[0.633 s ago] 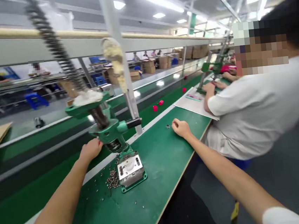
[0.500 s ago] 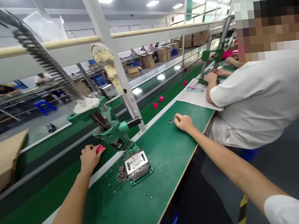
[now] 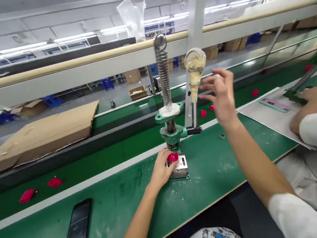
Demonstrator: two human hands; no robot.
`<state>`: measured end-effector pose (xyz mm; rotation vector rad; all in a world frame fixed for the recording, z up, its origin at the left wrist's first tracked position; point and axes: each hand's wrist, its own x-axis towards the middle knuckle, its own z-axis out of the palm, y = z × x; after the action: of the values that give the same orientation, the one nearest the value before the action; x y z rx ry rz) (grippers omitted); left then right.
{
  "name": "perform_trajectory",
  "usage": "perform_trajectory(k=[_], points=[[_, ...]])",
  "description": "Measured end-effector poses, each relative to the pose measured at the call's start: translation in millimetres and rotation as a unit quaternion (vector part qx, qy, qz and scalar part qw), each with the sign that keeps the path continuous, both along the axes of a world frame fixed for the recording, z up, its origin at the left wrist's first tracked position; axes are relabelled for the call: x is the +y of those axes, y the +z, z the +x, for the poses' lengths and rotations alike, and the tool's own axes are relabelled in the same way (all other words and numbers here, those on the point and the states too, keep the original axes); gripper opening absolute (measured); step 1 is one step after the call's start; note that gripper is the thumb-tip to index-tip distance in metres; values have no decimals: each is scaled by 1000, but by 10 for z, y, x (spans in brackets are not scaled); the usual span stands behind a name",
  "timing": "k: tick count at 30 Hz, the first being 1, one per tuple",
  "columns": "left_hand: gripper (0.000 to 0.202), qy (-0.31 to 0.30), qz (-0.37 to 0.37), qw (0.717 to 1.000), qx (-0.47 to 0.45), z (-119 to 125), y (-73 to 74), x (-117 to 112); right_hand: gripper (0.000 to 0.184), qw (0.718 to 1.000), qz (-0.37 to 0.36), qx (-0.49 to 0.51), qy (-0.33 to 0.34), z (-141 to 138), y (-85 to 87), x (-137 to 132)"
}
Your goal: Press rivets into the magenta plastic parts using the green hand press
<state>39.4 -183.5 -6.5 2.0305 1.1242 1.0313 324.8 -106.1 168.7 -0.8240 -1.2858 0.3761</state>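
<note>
A green hand press (image 3: pixel 172 130) with a tall spring stands on the green bench (image 3: pixel 122 208). My left hand (image 3: pixel 162 168) pinches a small pink part (image 3: pixel 172 157) and holds it on the press's metal base plate (image 3: pixel 181 167). My right hand (image 3: pixel 220 95) is raised in the air with fingers spread, just right of the press lever's padded, cloth-wrapped knob (image 3: pixel 195 63), not touching it. A small metal piece (image 3: pixel 222 136) lies on the bench below that hand.
A black phone (image 3: pixel 78 226) lies on the bench at left. Pink parts (image 3: pixel 27 195) sit on the conveyor belt behind, with flat cardboard (image 3: pixel 40 135) beyond. At right a co-worker's arm (image 3: pixel 307 108) rests on a white sheet (image 3: pixel 270 117) beside a pink phone (image 3: pixel 275 104).
My left hand has carried the pink part from beside the press onto its base plate. My right hand has lifted off the bench up toward the lever knob. The view swung left.
</note>
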Motion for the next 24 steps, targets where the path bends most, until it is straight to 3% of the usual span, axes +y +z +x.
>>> perform_trajectory(k=[2,5,7,12,17,24], points=[[27,9,-8,1000,-27,100,-7,-7,57,986,-27,78,145,-328,451,143],[22,51,-32,996,-63,114,-49,25,75,958,-88,143,232,-637,764,185],[22,60,-49,994,-77,102,-75,20,76,956,-80,164,230,-717,798,132],[20,30,-82,991,-98,127,-57,-45,51,964,6,96,247,-691,835,6],[23,34,-92,990,-105,146,-81,-30,58,978,-5,69,199,-715,894,-26],[21,38,-105,982,-153,190,-158,-20,35,968,18,82,236,-758,883,-3]])
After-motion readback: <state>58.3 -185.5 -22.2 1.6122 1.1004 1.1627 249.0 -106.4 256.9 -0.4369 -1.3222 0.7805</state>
